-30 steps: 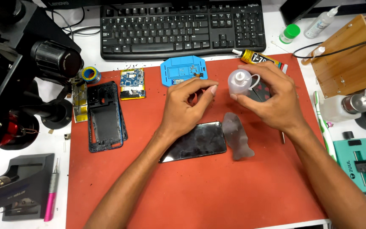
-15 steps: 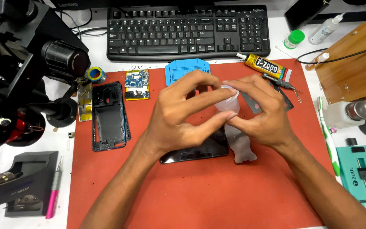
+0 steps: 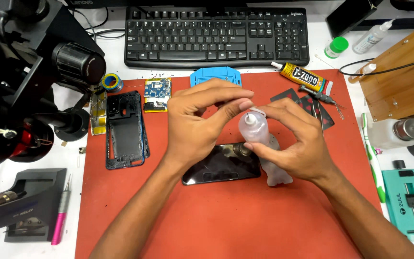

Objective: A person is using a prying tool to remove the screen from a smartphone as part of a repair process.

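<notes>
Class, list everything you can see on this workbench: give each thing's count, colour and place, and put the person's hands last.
squeeze bottle: 1, clear, held over mat centre
phone: 1, black, mat centre
cloth: 1, grey, beside phone
phone frame: 1, black, mat left
circuit board: 1, blue, mat top left
blue pad: 1, blue, mat top
glue tube: 1, yellow-black, mat top right
mat: 1, red, desk centre
keyboard: 1, black, top
microscope: 1, black, left
wooden box: 1, brown, right
left hand: touching bottle tip
right hand: gripping bottle

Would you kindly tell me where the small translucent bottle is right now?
In the head view, the small translucent bottle sits mid-mat, held in the right hand, above the dark phone; left hand at its tip.
</notes>
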